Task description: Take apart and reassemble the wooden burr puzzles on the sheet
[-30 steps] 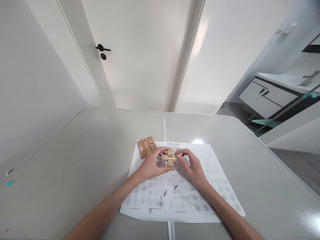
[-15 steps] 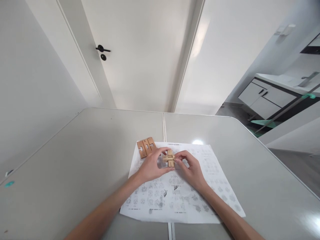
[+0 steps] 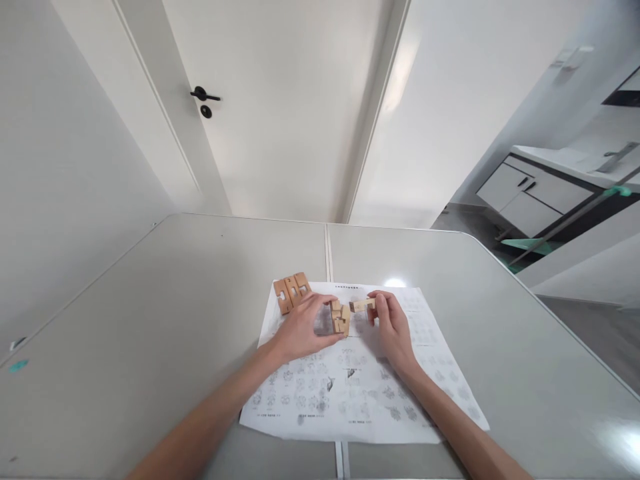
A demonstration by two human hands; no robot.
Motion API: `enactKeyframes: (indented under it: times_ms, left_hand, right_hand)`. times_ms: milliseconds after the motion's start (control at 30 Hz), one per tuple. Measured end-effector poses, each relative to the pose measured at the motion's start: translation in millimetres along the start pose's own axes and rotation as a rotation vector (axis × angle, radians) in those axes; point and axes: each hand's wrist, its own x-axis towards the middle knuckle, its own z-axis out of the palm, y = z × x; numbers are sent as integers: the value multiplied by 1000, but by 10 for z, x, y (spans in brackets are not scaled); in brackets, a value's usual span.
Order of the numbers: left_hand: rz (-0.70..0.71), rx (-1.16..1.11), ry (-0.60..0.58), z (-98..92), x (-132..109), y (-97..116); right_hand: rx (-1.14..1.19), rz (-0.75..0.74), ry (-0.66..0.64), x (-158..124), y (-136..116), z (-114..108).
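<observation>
My left hand grips a pair of notched wooden puzzle pieces between thumb and fingers, over the printed sheet. To its right, my right hand pinches a single light wooden puzzle piece, its free end pointing left at the pair with a small gap between. Several darker wooden pieces with cut-out slots and printed numbers lie side by side behind my left hand, at the sheet's upper left corner. My left fingers hide a little of them.
A white paper sheet printed with rows of small diagrams lies beneath both hands. It rests on a grey table with a seam down its middle. Beyond stands a white door; a sink cabinet is at the right.
My right hand has drawn one piece out of the crossed wooden assembly and moved right with it. My left hand keeps hold of the other pieces.
</observation>
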Motion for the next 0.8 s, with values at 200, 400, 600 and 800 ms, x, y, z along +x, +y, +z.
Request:
enactKeyframes:
  times_ms: [200, 400, 600, 800]
  left_hand:
    - [65, 25, -41, -67, 30, -64]
    - [124, 100, -46, -56, 13, -106]
    - [135, 116, -87, -68, -8, -54]
    - [84, 96, -124, -34, -35, 3]
  right_hand:
    - [-210, -9, -6, 41, 37, 0]
    - [-360, -106, -62, 45, 83, 11]
    - [-422, -176, -180, 48, 164, 8]
    - [-345, -214, -198, 66, 193, 23]
